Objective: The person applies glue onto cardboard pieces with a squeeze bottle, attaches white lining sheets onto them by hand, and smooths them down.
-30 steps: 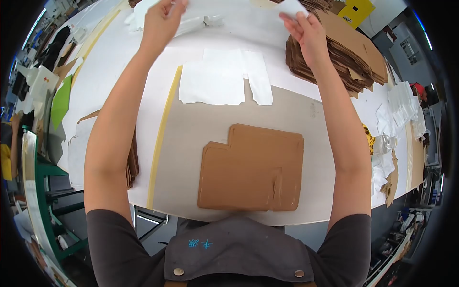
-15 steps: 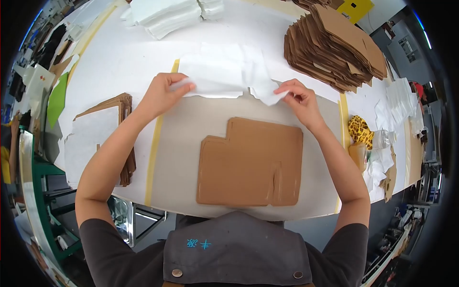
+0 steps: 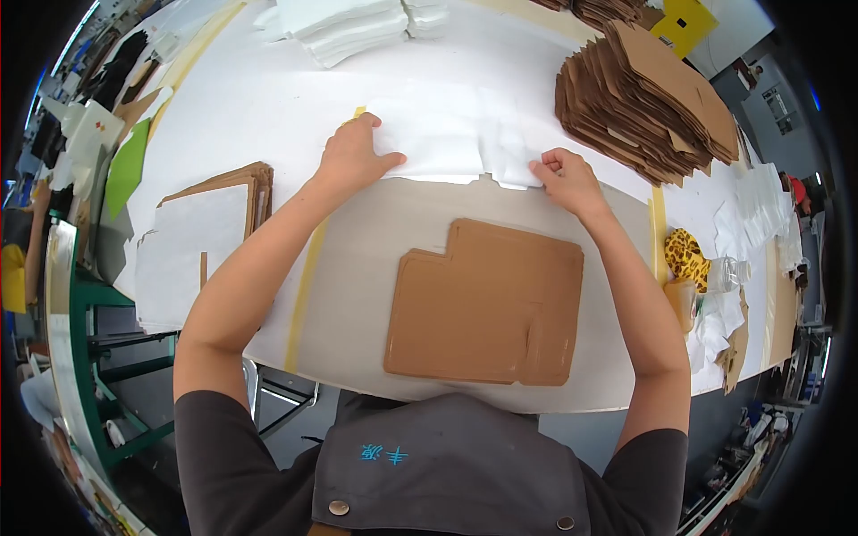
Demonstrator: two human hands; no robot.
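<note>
White sheets with a slot lie at the top of a grey board. My left hand rests at their left edge, thumb and fingers apart. At the right edge of the sheets, my right hand has its thumb and fingers pinched together at the paper; the fingertips partly hide what is between them. Nearer to me, a brown notched piece lies flat on the grey board.
A tall brown stack stands at the back right, and white stacks lie at the back. On the left is a white-topped stack. A leopard-print item and a clear bottle sit at the right.
Both hands have come down from the far side with a white sheet, which now lies over the other white sheets. My left hand has opened from its pinch.
</note>
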